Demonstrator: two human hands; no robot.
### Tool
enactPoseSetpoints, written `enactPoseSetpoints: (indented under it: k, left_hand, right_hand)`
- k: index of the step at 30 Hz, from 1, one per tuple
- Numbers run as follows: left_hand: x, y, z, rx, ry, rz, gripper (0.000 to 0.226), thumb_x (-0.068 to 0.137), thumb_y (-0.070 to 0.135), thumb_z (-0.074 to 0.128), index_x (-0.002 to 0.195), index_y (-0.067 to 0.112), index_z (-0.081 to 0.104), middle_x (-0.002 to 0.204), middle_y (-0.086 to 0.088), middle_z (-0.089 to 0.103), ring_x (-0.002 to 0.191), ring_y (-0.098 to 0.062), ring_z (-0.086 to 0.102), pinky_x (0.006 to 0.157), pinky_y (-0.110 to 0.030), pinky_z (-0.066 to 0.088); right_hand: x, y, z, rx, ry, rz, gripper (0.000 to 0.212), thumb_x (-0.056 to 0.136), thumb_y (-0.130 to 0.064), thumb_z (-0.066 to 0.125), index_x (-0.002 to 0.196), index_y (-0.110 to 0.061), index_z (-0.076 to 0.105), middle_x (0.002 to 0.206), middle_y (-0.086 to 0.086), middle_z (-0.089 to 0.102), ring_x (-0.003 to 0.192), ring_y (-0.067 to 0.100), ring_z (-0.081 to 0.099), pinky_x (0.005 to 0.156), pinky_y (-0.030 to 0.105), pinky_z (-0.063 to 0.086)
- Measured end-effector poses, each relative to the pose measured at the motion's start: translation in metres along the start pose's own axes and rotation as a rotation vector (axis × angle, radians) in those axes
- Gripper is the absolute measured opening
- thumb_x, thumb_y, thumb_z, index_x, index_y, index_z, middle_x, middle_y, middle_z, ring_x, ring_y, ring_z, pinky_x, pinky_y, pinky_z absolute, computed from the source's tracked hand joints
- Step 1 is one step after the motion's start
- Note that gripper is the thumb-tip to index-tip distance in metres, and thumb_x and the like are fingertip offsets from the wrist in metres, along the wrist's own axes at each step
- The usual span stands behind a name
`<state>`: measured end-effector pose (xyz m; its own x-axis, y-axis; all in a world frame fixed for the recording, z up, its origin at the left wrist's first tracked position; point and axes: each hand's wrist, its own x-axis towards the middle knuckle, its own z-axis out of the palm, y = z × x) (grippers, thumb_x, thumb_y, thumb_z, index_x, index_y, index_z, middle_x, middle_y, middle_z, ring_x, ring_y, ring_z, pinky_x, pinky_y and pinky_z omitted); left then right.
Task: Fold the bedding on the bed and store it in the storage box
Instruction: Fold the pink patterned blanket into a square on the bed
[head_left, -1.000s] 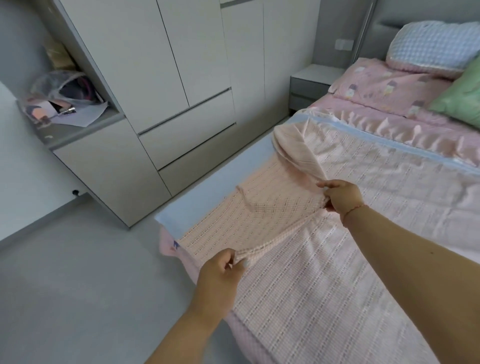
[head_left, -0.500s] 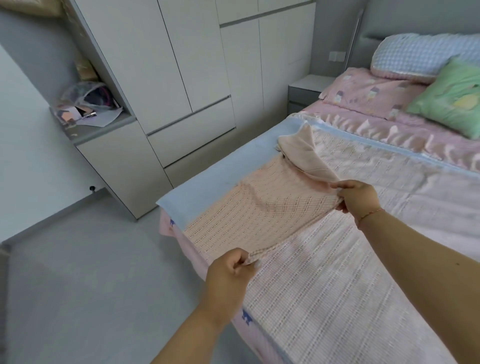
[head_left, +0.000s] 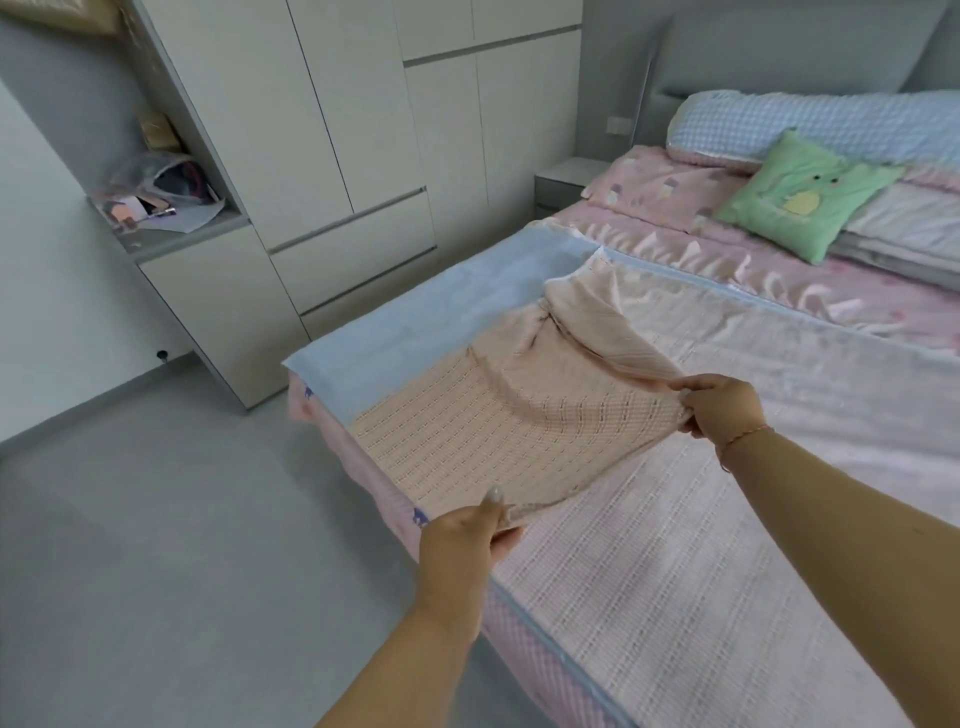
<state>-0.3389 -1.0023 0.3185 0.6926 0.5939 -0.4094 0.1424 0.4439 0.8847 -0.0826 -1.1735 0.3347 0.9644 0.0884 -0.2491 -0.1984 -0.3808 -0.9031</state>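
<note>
A peach-pink woven blanket (head_left: 498, 415) lies spread over the near part of a bed (head_left: 675, 597), its left edge lifted and turned back toward the middle so a light blue sheet (head_left: 415, 322) shows beneath along the bed's left side. The left hand (head_left: 462, 535) pinches the near edge of the lifted fold, thumb on top and fingers curled under the cloth. The right hand (head_left: 722, 410) grips the same edge farther up the bed, fingers bunched around gathered fabric, with a thin red cord (head_left: 740, 439) around its wrist. Between the two hands the fold hangs slightly slack. Farther up the bed a pink satin-edged cover runs crosswise. At the head of the bed sit a pink patterned pillow (head_left: 670, 187), a green cushion (head_left: 805, 197) with a yellow shape on it, and a pale blue checked pillow (head_left: 810, 124) against a grey headboard (head_left: 779, 47). To the left stand cream wardrobes (head_left: 363, 130), with an open shelf (head_left: 171, 228) holding clutter, above a grey floor (head_left: 156, 545).
</note>
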Motion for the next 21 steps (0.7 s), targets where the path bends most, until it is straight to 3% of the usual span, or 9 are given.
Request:
enactPoseSetpoints:
  k: [7,14,18,21]
  left_hand:
    - [-0.046,-0.052,0.041,0.031,0.16,-0.057,0.008,0.081,0.003,0.074,0.088,0.001,0.074,0.086,-0.01,0.075,0.085,-0.018,0.071,0.076,-0.023,0.052]
    - [-0.1,-0.104,0.099,-0.008,0.286,-0.07,0.02,0.08,-0.009,0.07,0.096,0.002,0.069,0.093,-0.013,0.071,0.087,-0.022,0.066,0.077,-0.024,0.05]
    - [-0.13,-0.13,0.128,-0.021,0.462,-0.125,0.033,0.075,-0.007,0.076,0.099,0.012,0.062,0.118,-0.013,0.061,0.102,-0.026,0.063,0.097,-0.036,0.049]
    - [-0.155,-0.137,0.145,-0.153,0.47,-0.202,0.04,0.081,-0.011,0.068,0.115,0.007,0.056,0.124,-0.017,0.058,0.093,-0.02,0.062,0.092,-0.027,0.046]
  right_hand:
    - [-0.01,0.045,-0.055,-0.025,-0.051,-0.009,0.019,0.093,-0.002,0.051,0.093,-0.01,0.068,0.065,0.011,0.06,0.052,0.02,0.055,0.048,0.025,0.044]
    - [-0.006,0.088,-0.114,0.005,-0.123,-0.041,0.018,0.093,-0.004,0.053,0.095,-0.009,0.07,0.066,0.012,0.061,0.053,0.02,0.056,0.051,0.027,0.043]
    - [-0.014,0.106,-0.149,-0.011,-0.171,-0.069,0.02,0.093,-0.004,0.051,0.093,-0.014,0.069,0.067,0.009,0.061,0.054,0.018,0.056,0.051,0.025,0.043]
    - [-0.022,0.119,-0.17,-0.021,-0.181,-0.085,0.02,0.093,-0.006,0.052,0.094,-0.015,0.07,0.066,0.007,0.061,0.053,0.017,0.056,0.051,0.025,0.042]
